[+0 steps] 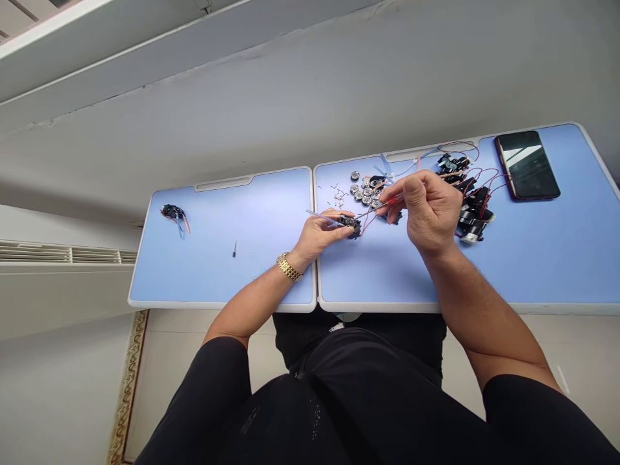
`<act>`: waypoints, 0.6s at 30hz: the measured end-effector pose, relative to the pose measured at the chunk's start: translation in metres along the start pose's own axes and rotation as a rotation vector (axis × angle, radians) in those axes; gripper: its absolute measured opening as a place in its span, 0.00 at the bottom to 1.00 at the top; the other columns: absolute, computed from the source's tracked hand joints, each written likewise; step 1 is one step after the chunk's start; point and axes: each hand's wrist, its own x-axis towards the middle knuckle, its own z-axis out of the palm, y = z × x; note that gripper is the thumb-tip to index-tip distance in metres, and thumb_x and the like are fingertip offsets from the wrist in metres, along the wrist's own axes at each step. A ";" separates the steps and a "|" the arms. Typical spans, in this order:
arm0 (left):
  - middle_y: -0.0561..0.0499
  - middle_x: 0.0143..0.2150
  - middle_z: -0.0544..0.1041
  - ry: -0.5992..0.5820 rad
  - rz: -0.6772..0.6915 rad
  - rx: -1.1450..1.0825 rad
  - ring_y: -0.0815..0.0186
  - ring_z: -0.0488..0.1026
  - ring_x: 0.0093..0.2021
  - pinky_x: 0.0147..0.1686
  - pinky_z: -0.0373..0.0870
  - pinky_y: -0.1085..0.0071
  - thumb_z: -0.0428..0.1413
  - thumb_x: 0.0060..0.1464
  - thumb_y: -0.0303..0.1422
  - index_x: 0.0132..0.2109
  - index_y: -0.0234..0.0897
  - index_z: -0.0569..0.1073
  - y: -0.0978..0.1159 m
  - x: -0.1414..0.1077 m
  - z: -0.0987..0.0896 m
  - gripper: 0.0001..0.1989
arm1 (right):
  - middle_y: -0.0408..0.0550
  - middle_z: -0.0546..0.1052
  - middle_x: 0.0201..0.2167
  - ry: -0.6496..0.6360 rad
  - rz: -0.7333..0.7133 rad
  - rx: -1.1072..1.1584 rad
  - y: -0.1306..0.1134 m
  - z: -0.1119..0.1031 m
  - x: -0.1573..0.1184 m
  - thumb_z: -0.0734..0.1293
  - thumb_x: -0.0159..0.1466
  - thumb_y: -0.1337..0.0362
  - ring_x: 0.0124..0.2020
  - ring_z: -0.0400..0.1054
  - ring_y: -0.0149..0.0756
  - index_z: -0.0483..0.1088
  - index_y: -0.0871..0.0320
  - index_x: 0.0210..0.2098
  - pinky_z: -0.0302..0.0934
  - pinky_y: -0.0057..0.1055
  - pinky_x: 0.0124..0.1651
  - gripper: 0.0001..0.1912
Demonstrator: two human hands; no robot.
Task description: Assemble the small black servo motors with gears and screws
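My left hand (pixel 322 232) is closed around a small black motor assembly (pixel 352 227) with blue and red wires, held just above the right-hand blue table. In my right hand (pixel 431 210) is a screwdriver (pixel 390 203) with a red handle, pinched between thumb and fingers. Its thin shaft slants down to the left, and the tip is at the black assembly; whether it sits in a screw is too small to tell. Close by lie several round silver-and-black parts (pixel 367 197) and a scatter of tiny screws (pixel 339 196).
More black assemblies (pixel 475 216) with red wires are heaped right of my right hand, near a phone (pixel 527 165). On the left table (pixel 213 278) lie another wired black assembly (pixel 173 213) and a small thin tool (pixel 234 248). A seam divides the two tables.
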 end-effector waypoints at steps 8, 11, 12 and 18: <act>0.42 0.49 0.89 -0.166 -0.041 0.213 0.58 0.86 0.47 0.56 0.84 0.57 0.81 0.46 0.43 0.47 0.38 0.89 0.005 0.001 -0.009 0.23 | 0.44 0.83 0.27 -0.073 -0.049 -0.117 0.000 -0.007 0.001 0.67 0.75 0.34 0.22 0.76 0.32 0.74 0.52 0.31 0.63 0.30 0.21 0.29; 0.42 0.48 0.89 -0.173 -0.072 0.213 0.58 0.87 0.47 0.56 0.85 0.58 0.80 0.46 0.43 0.49 0.36 0.88 0.005 0.003 -0.016 0.25 | 0.43 0.81 0.23 -0.132 -0.143 -0.188 -0.002 -0.008 -0.001 0.66 0.78 0.40 0.20 0.73 0.30 0.76 0.52 0.31 0.63 0.31 0.23 0.27; 0.42 0.47 0.90 -0.185 -0.078 0.210 0.58 0.88 0.47 0.56 0.85 0.58 0.80 0.46 0.43 0.49 0.36 0.88 0.005 0.004 -0.019 0.25 | 0.42 0.80 0.22 -0.145 -0.181 -0.214 -0.002 -0.009 -0.002 0.66 0.78 0.41 0.19 0.73 0.30 0.77 0.53 0.31 0.64 0.31 0.25 0.27; 0.42 0.48 0.90 -0.205 0.044 0.285 0.57 0.89 0.46 0.54 0.87 0.59 0.79 0.50 0.46 0.51 0.37 0.88 0.000 0.005 -0.024 0.26 | 0.44 0.82 0.25 -0.216 -0.374 -0.398 0.002 -0.007 -0.009 0.62 0.80 0.44 0.23 0.73 0.32 0.77 0.52 0.33 0.65 0.34 0.31 0.26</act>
